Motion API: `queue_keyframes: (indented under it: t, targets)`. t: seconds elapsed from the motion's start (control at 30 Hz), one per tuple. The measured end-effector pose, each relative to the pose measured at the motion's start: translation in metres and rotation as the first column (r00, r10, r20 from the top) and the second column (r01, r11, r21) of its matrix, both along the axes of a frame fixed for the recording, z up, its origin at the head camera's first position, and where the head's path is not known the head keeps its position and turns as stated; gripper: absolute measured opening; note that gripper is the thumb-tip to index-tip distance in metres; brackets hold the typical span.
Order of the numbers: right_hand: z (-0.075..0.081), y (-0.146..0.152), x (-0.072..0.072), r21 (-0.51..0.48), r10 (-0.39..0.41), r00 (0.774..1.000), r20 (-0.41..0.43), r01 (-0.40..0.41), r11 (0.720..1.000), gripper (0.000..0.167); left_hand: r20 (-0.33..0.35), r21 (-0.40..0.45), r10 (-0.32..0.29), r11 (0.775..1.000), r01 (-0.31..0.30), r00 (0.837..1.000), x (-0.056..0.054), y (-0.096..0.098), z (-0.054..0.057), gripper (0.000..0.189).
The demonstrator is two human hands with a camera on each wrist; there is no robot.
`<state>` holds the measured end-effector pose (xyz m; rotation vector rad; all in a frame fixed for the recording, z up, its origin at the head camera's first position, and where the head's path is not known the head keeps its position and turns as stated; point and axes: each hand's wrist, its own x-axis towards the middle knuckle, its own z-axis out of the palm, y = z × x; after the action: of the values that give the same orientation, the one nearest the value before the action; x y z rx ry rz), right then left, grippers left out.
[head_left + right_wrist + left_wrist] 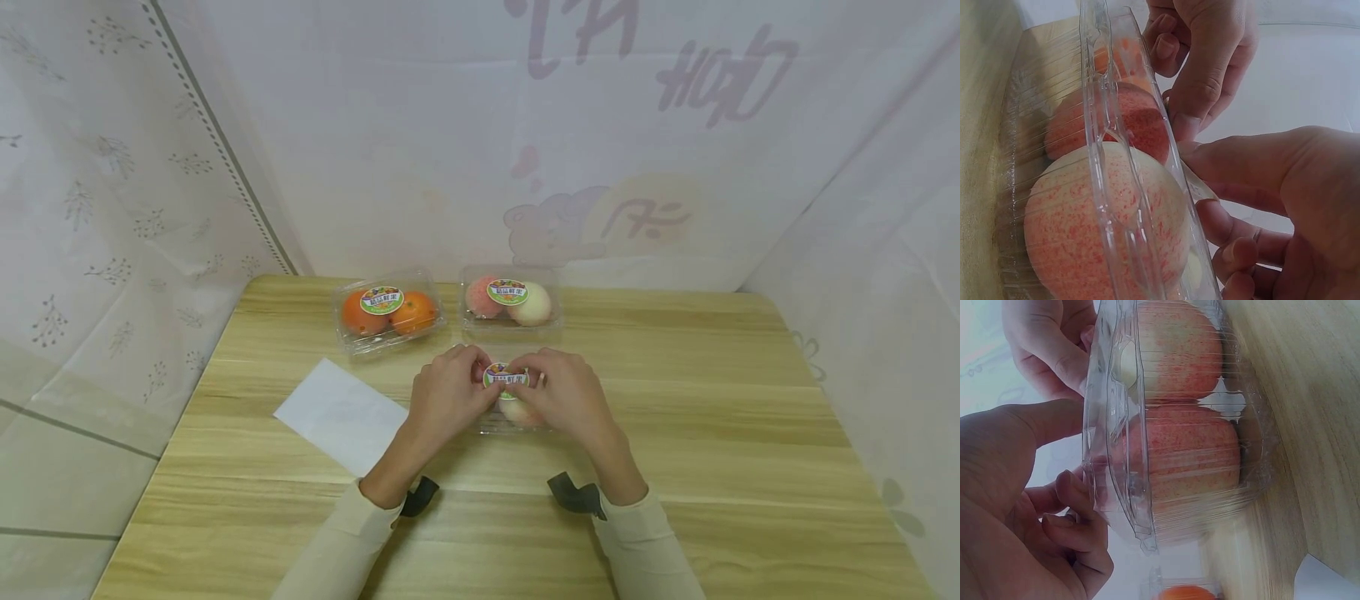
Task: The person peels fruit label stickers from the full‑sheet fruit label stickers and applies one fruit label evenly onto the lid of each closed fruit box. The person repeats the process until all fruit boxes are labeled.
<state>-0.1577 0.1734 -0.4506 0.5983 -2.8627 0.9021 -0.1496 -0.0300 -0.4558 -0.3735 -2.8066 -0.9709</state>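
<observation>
In the head view, a clear plastic fruit box stands on the table in front of me, holding two red-and-cream peaches. A round printed sticker lies at the top of its lid. My left hand pinches the sticker's left side between thumb and forefinger, the other fingers curled. From the right, my right hand pinches the opposite side. The right wrist view shows the sticker's edge lifted from the lid between the right thumb and forefinger. Both thumb tips meet near the lid's middle.
Behind, a labelled clear box of two oranges stands left of a labelled box of peaches. A white paper sheet lies left, partly under my left forearm. Printed curtains enclose the wooden table at back and sides.
</observation>
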Motion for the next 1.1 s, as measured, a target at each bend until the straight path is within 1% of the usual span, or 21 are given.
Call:
queue_keyframes:
  t: [0.3,0.77,1.1]
  targets:
    - [0.000,0.004,0.000,0.012,-0.027,0.999,0.028,0.027,1.000,0.016,0.000,-0.004,-0.002,1.000,0.002,1.000,0.000,0.000,0.000,0.024]
    - [0.004,0.013,-0.001,0.000,-0.024,0.998,0.063,0.024,1.000,0.015,0.001,0.014,0.004,1.000,-0.004,1.000,0.001,0.000,0.001,0.024]
    - [0.004,0.016,-0.001,-0.006,-0.012,0.997,0.075,0.013,1.000,0.017,-0.040,0.014,-0.005,1.000,0.006,0.999,0.004,-0.004,0.002,0.025]
